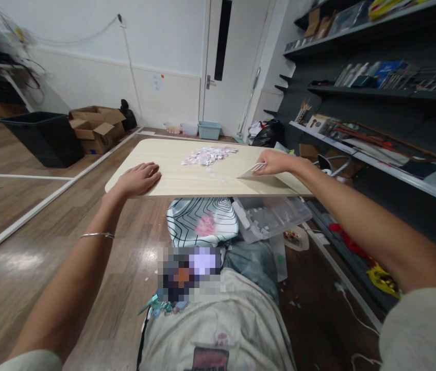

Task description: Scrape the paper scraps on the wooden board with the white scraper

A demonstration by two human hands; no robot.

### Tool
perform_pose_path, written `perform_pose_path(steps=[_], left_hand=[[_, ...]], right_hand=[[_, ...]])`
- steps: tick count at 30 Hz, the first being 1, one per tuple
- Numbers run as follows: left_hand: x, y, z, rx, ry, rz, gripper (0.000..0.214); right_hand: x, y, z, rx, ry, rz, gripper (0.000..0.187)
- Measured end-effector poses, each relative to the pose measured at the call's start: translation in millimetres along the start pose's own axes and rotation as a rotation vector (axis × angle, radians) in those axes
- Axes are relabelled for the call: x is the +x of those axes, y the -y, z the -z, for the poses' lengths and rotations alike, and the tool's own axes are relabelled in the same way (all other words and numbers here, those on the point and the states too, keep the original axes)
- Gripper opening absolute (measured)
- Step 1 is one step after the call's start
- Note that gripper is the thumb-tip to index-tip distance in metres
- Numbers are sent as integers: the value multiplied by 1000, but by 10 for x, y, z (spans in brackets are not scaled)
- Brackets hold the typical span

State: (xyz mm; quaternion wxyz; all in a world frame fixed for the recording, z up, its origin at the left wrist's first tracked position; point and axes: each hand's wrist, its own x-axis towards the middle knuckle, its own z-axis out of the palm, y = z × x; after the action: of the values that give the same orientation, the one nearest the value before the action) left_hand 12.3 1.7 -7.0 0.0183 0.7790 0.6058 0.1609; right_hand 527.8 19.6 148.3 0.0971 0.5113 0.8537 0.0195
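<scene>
My left hand (137,179) lies flat, palm down, on the near left corner of a light wooden table (171,172), fingers slightly spread and holding nothing. My right hand (273,162) is at the table's right side, pinching a pale sheet of paper (249,173) that lifts off the surface at an angle. A scattered pile of small pink and white paper pieces (209,154) lies in the middle of the table, between and beyond both hands.
Under the table's near edge sit a patterned cushion (201,220) and a clear plastic box (272,216). Dark wall shelves (376,93) with tools run along the right. Cardboard boxes (96,128) and a black bin (44,136) stand at the left, a door (228,67) behind.
</scene>
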Motion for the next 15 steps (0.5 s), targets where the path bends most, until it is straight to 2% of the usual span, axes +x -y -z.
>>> perform_pose_path(steps=[3, 7, 11, 15], left_hand=[[14, 34, -10, 11, 22, 0, 71], [49, 117, -57, -26, -18, -37, 71], [53, 150, -96, -48, -49, -59, 70], [48, 101, -88, -16, -20, 3, 69]], right_hand=[[-165, -50, -97, 11, -32, 57, 47], [-327, -108, -178, 42, -23, 98, 53], [-453, -171, -186, 115, 19, 120, 62], [-569, -158, -159, 141, 43, 121, 62]])
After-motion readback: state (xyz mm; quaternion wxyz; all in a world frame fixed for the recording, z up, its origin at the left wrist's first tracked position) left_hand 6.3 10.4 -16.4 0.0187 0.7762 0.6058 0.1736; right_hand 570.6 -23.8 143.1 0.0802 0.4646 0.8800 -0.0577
